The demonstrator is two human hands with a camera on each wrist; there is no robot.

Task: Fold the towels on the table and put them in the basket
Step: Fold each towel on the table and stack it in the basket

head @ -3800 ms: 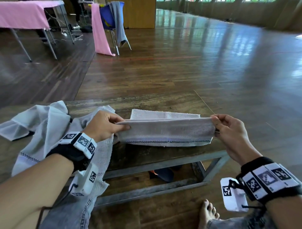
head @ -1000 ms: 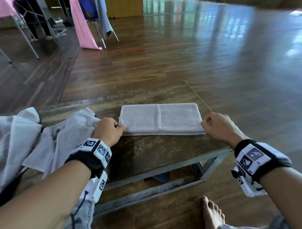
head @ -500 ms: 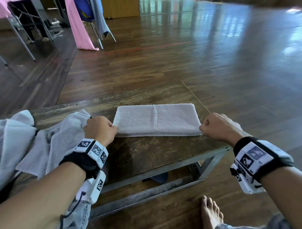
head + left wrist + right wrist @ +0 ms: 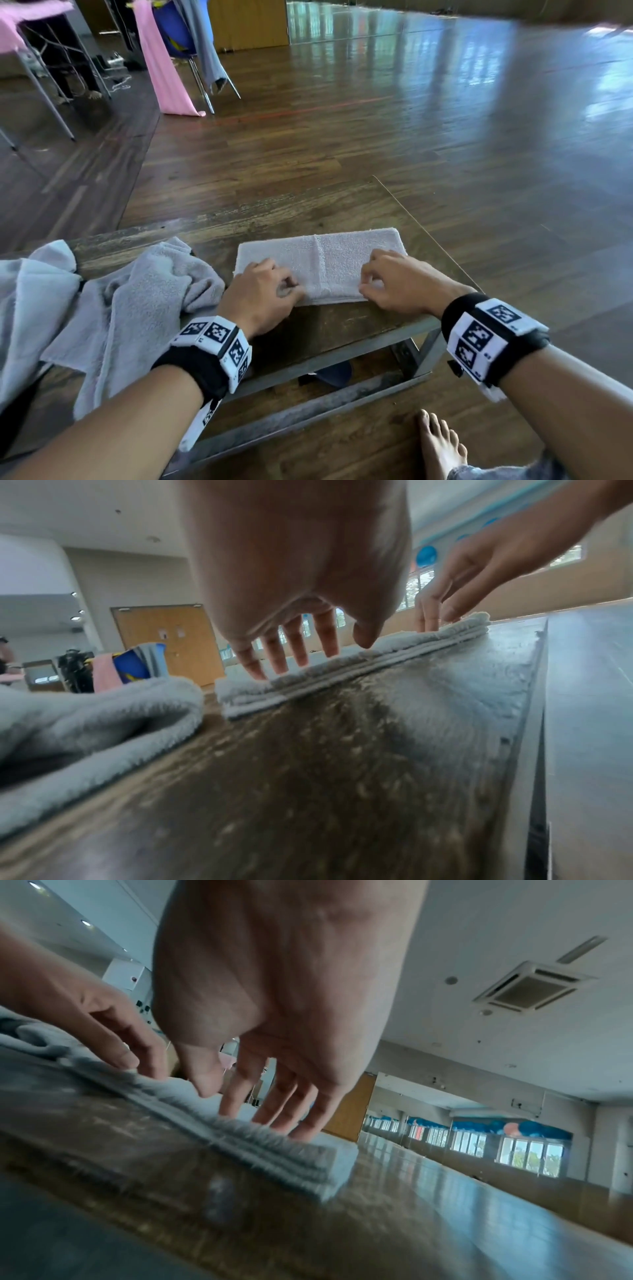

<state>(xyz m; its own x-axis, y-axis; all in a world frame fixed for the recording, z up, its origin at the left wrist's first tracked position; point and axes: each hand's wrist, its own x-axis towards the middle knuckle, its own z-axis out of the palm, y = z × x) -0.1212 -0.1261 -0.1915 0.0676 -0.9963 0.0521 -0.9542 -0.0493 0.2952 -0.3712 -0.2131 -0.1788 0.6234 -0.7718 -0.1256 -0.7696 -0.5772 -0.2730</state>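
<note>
A folded grey towel [image 4: 318, 263] lies flat on the low wooden table [image 4: 342, 212] directly in front of you, its long side running left to right. Your left hand [image 4: 262, 294] rests on the towel's near left corner, and your right hand [image 4: 397, 286] rests on its near right part. Both hands hold nothing: the fingers reach down, slightly spread, and only the fingertips [image 4: 298, 656] touch the top of the cloth. From the right wrist view, the right hand's fingertips [image 4: 301, 1129] press just behind the towel's near edge, where stacked folded layers show. A bare strip of towel with a centre crease lies between your hands. To your left, just beside the folded towel, a loose heap of unfolded towels [image 4: 130, 301] spills over the table's near edge.
</note>
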